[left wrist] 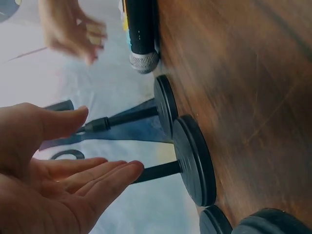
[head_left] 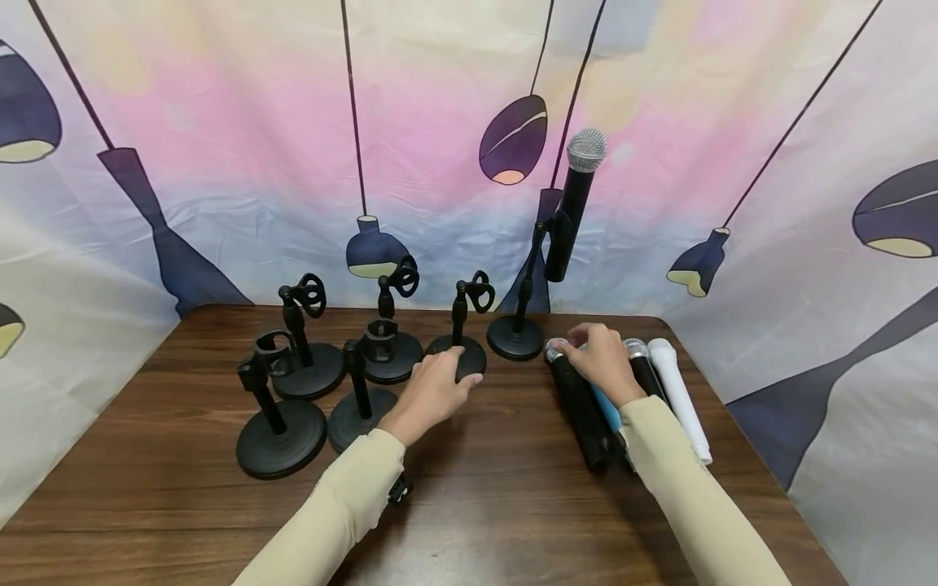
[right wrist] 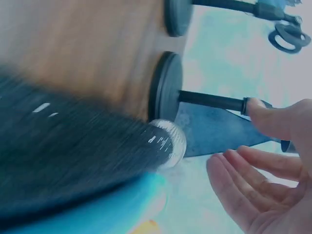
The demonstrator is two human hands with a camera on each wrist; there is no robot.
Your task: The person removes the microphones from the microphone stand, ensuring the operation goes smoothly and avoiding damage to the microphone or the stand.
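Observation:
My left hand (head_left: 434, 391) reaches toward the round base of an empty black mic stand (head_left: 460, 352). Its fingers (left wrist: 105, 178) are straight and grip nothing. My right hand (head_left: 599, 358) hovers over the heads of several microphones lying side by side: a black one (head_left: 580, 411), a blue one (head_left: 607, 413), a second black one (head_left: 643, 370) and a white one (head_left: 678, 395). The right hand's fingers (right wrist: 253, 187) are spread and hold nothing, just beyond the black mic's silver grille (right wrist: 168, 144). A taller stand (head_left: 517, 334) carries a black microphone (head_left: 575, 203).
Several more empty black stands (head_left: 282, 423) cluster at the left middle of the brown wooden table (head_left: 476, 505). A printed cloth backdrop (head_left: 220, 122) closes the table in behind and on both sides. Bare wood lies in front of my arms.

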